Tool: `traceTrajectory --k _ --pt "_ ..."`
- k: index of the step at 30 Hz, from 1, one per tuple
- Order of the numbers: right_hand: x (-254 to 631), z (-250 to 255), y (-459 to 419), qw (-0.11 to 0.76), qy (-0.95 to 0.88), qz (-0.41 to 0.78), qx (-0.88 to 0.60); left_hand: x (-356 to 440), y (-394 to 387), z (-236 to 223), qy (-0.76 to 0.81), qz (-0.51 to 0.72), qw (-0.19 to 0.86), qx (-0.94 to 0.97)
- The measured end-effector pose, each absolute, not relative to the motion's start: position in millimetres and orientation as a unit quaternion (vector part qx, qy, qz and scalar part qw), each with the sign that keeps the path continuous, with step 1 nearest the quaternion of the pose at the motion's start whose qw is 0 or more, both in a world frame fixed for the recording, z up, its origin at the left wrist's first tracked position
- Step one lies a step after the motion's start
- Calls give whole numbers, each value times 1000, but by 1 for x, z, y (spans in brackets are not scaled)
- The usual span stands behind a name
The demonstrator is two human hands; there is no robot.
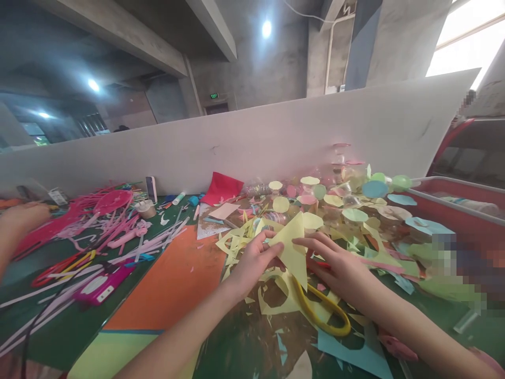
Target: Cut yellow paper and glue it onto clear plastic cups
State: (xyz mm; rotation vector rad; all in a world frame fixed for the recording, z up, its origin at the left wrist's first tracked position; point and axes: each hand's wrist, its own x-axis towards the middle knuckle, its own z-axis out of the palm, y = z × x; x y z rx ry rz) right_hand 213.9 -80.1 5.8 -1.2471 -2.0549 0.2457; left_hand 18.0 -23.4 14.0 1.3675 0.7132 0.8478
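My left hand (pixel 252 263) pinches a pale yellow sheet of paper (pixel 294 247) between thumb and fingers. The sheet looks folded, with a pointed corner hanging down. On its right side my right hand (pixel 333 263) has its fingers stretched out, the fingertips touching the paper's edge. Its thumb is mostly hidden. Just below the paper lies a pair of scissors with a yellow handle (pixel 341 321), its blades out of sight. Yellow paper offcuts (pixel 276 289) with round holes surround both hands. Something red shows under my right hand.
Cut paper circles (pixel 355 215) and clear plastic pieces pile up behind and to the right. An orange sheet (pixel 173 284) lies at left, beside pink strips (pixel 122 223) and a magenta device (pixel 103 284). Another person's hand (pixel 26 218) reaches in far left. A red bin (pixel 453 210) stands right.
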Motion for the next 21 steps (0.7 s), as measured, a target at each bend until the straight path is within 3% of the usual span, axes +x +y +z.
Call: traceTrajectory --k 7,21 --pt "219 3 -76 361 -829 -18 -427 15 -20 8 316 351 633 613" --pt "220 9 -78 355 -817 -16 -454 17 -24 12 283 335 632 639"
